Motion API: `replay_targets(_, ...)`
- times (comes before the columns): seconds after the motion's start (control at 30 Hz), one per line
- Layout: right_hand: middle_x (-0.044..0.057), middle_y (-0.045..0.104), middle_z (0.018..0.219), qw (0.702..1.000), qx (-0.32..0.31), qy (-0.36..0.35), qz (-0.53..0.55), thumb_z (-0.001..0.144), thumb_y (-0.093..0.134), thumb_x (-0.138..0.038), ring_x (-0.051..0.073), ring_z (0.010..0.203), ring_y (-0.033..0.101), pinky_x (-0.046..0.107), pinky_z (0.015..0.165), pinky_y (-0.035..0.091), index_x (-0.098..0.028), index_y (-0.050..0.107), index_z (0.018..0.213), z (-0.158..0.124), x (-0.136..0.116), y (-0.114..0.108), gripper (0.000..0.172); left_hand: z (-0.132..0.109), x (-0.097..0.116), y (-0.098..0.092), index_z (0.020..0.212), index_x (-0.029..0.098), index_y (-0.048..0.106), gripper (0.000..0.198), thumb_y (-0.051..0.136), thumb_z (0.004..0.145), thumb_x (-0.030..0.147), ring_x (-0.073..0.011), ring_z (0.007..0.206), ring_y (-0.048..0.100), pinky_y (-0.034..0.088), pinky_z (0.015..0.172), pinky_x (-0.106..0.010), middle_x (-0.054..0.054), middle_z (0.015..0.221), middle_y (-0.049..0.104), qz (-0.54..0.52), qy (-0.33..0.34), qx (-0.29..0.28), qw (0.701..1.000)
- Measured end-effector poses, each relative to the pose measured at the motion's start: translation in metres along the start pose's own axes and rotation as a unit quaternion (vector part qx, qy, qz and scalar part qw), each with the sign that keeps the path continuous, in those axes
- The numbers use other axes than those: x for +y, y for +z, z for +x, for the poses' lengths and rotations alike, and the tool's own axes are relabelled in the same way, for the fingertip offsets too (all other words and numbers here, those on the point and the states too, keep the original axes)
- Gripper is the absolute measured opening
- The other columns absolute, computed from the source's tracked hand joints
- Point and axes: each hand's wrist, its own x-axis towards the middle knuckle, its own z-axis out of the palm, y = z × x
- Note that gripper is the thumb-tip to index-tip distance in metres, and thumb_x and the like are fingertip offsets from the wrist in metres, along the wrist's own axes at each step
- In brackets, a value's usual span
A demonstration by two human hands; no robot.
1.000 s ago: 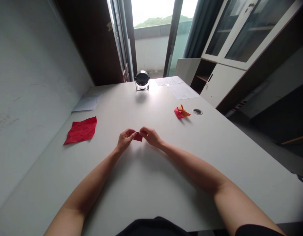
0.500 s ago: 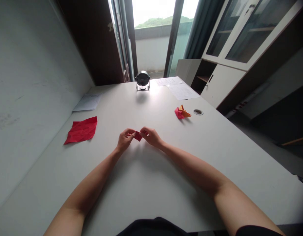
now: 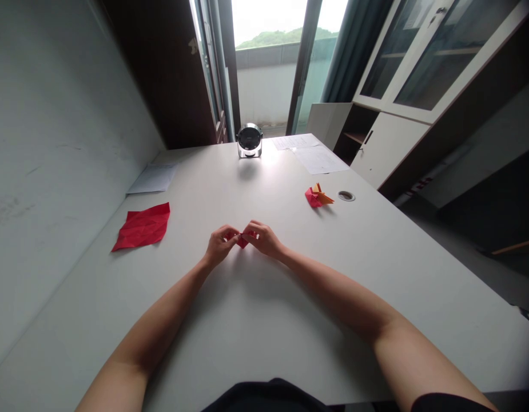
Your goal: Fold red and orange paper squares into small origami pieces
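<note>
Between my two hands is a small piece of folded red paper point(image 3: 242, 242), held just above the white table near its middle. My left hand point(image 3: 220, 242) pinches its left side between thumb and fingers. On the other side, my right hand point(image 3: 264, 237) grips it the same way, and the two thumbs nearly meet. Fingers cover much of the paper, so its full shape is hidden. Bits of red show behind the fingertips of both hands.
A creased red paper sheet point(image 3: 144, 227) lies at the left. Right of my hands sits a red and orange folded paper piece point(image 3: 318, 196), beside a round cable hole point(image 3: 346, 196). A round silver-and-black device point(image 3: 249, 140) stands at the back, near white papers point(image 3: 319, 159).
My fingertips have come closer together on the red paper. It was a flat diamond between them; now its top is drawn in and red shows behind the fingers.
</note>
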Motion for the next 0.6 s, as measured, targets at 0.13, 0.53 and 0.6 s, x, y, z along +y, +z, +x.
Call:
replay_targets(0.13, 0.002, 0.059, 0.083, 1.0, -0.011, 0.016, 0.023, 0.093, 0.061, -0.032, 0.011, 0.068, 0.053, 0.023, 0.065, 0.043, -0.018, 0.067, 0.079, 0.001, -0.001, 0.0, 0.02, 0.0, -0.009, 0.002, 0.084, 0.017, 0.07, 0.017, 0.068, 0.086, 0.033, -0.0148, 0.07, 0.06, 0.047, 0.068, -0.027, -0.003, 0.077, 0.068, -0.067, -0.039, -0.018, 0.997)
replay_targets(0.53, -0.002, 0.061, 0.068, 0.991, -0.011, 0.092, 0.095, 0.088, 0.06, -0.038, 0.012, 0.062, 0.05, 0.025, 0.061, 0.039, -0.019, 0.061, 0.079, 0.0, 0.017, 0.002, 0.021, 0.003, -0.015, 0.004, 0.084, 0.018, 0.067, 0.019, 0.068, 0.083, 0.037, -0.0162, 0.074, 0.062, 0.049, 0.071, -0.028, -0.003, 0.079, 0.067, -0.119, -0.086, 0.011, 0.989)
replay_targets(0.6, -0.002, 0.059, 0.068, 0.992, 0.01, 0.091, 0.093, 0.088, 0.058, -0.038, 0.012, 0.061, 0.048, 0.025, 0.06, 0.038, -0.02, 0.059, 0.08, 0.001, 0.02, 0.002, 0.02, 0.004, -0.013, 0.004, 0.086, 0.018, 0.066, 0.019, 0.066, 0.085, 0.037, -0.0155, 0.073, 0.06, 0.048, 0.07, -0.028, -0.002, 0.079, 0.066, -0.126, -0.09, 0.031, 0.988)
